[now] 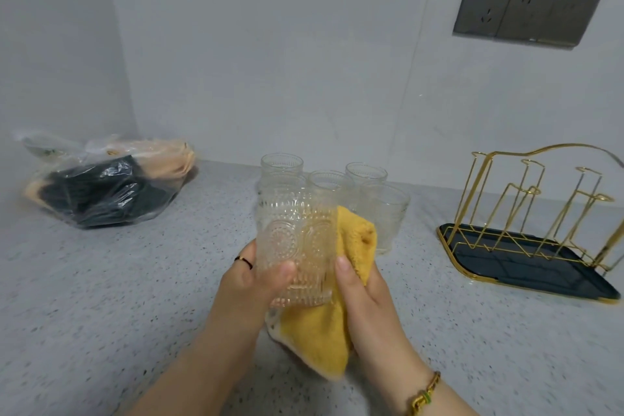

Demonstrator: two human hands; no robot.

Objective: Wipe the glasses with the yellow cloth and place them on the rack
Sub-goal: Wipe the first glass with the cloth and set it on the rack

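Both hands meet low at centre: the left hand (pixel 250 284) grips an embossed glass (pixel 297 246) upright, while the right hand (pixel 364 307) clutches the yellow cloth (pixel 317 334) against its side and base. Just beyond, at twelve o'clock, several more glasses (pixel 385 213) cluster on the worktop (pixel 135 297). At three o'clock the gold rack (pixel 526 209) bears no glass. By my reckoning the task has barely begun, with this glass mid-wipe and none yet racked.

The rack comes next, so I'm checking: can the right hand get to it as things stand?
Probably yes: only bare counter lies between the right hand and the rack, though that hand grips the yellow cloth.
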